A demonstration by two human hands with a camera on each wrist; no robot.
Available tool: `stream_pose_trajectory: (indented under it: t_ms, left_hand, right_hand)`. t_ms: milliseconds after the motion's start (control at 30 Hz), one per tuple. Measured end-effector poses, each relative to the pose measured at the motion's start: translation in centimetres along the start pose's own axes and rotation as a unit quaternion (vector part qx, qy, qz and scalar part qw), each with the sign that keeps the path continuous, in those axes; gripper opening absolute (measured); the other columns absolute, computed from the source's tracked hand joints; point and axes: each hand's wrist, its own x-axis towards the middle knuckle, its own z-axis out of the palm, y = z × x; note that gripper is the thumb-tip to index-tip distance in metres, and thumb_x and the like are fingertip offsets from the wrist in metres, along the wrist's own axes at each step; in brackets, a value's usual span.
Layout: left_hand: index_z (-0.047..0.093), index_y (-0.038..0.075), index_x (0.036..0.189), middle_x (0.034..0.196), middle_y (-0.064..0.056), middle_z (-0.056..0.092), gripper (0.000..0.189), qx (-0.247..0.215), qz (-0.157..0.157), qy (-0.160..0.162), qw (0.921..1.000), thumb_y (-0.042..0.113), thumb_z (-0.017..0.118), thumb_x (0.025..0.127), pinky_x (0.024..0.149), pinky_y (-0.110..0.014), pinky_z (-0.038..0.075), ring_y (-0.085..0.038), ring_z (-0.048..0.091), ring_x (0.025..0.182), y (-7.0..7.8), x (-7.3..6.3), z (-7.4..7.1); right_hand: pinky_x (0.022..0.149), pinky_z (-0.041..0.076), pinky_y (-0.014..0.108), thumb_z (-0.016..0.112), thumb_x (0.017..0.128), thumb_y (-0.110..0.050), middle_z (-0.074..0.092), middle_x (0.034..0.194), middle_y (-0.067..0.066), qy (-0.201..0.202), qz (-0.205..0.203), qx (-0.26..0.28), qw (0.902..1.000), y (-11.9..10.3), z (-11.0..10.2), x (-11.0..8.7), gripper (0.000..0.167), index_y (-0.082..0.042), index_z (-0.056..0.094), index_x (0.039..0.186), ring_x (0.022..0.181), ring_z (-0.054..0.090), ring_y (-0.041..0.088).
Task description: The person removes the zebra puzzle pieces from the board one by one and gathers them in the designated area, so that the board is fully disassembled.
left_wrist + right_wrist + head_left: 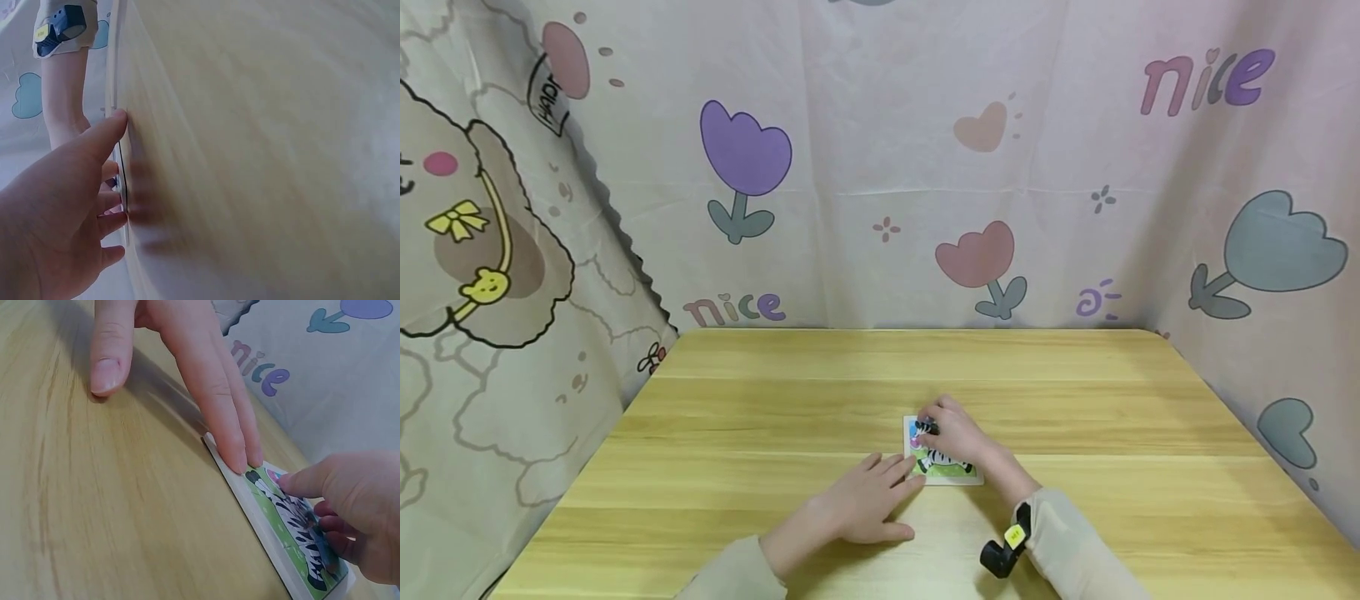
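Brace the zebra puzzle (952, 470) with the left hand (872, 502), fingers straight. Work the curled right hand (957, 432) lightly; whether it grips anything, I cannot tell.

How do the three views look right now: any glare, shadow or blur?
Head view: fairly even light, zebra picture readable though partly covered by the right hand; left wrist view: pale glare on the table toward the right edge, soft wood grain, dark shadows beside the left hand; right wrist view: left hand's shadow streaks across the table, zebra stripes legible.
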Motion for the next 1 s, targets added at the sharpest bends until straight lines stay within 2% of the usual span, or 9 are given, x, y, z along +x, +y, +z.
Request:
stream_pose_trajectory:
  t_ms: [133, 300, 633, 833, 1000]
  left_hand:
    - [0.033, 0.016, 0.145, 0.149, -0.011, 0.028, 0.07, 0.003, 0.003, 0.002, 1.0, 0.061, 0.038, 0.09, 0.108, -0.046, 0.026, -0.026, 0.028, 0.135, -0.11, 0.07, 0.09]
    - [0.033, 0.016, 0.144, 0.149, -0.011, 0.028, 0.071, 0.006, 0.005, 0.002, 1.0, 0.061, 0.037, 0.09, 0.108, -0.046, 0.026, -0.026, 0.028, 0.135, -0.09, 0.11, 0.06]
    - [0.033, 0.016, 0.144, 0.149, -0.011, 0.028, 0.071, -0.009, -0.003, -0.002, 1.0, 0.06, 0.041, 0.089, 0.108, -0.046, 0.026, -0.025, 0.027, 0.136, 0.02, 0.01, 0.2]
    - [0.035, 0.016, 0.143, 0.149, -0.011, 0.028, 0.07, -0.016, 0.003, 0.006, 0.9999, 0.06, 0.041, 0.089, 0.107, -0.046, 0.028, -0.026, 0.028, 0.135, 0.0, 0.0, 0.14]
    - [0.036, 0.016, 0.143, 0.148, -0.011, 0.029, 0.07, -0.019, 0.004, 0.012, 0.9997, 0.06, 0.042, 0.089, 0.107, -0.046, 0.029, -0.026, 0.029, 0.135, 0.02, -0.07, 0.08]
  right_hand:
    - [0.078, 0.045, 0.036, 0.072, 0.08, -0.017, 0.05, 0.101, 0.006, 0.001, -0.007, 0.003, 1.0, -0.05, -0.07, 0.03, 0.029, -0.006, 0.065, 0.106, 0.09, 0.047, 0.018]
    - [0.085, 0.046, 0.04, 0.073, 0.079, -0.017, 0.052, 0.105, 0.009, 0.0, -0.015, -0.005, 0.9999, -0.28, -0.22, 0.16, 0.03, -0.004, 0.064, 0.104, 0.097, 0.05, 0.023]
    - [0.086, 0.045, 0.039, 0.074, 0.079, -0.016, 0.05, 0.102, 0.005, -0.025, 0.003, -0.003, 0.9997, -0.47, -0.27, 0.57, 0.027, -0.006, 0.059, 0.1, 0.095, 0.049, 0.021]
    - [0.077, 0.047, 0.035, 0.074, 0.077, -0.008, 0.054, 0.095, 0.004, -0.002, -0.003, 0.043, 0.9991, -0.33, -0.29, 0.55, 0.025, -0.006, 0.057, 0.095, 0.085, 0.05, 0.017]
    - [0.068, 0.048, 0.028, 0.067, 0.079, 0.0, 0.057, 0.081, 0.0, 0.036, -0.003, 0.112, 0.9931, -0.04, -0.48, 0.48, 0.016, -0.004, 0.06, 0.092, 0.074, 0.052, 0.013]
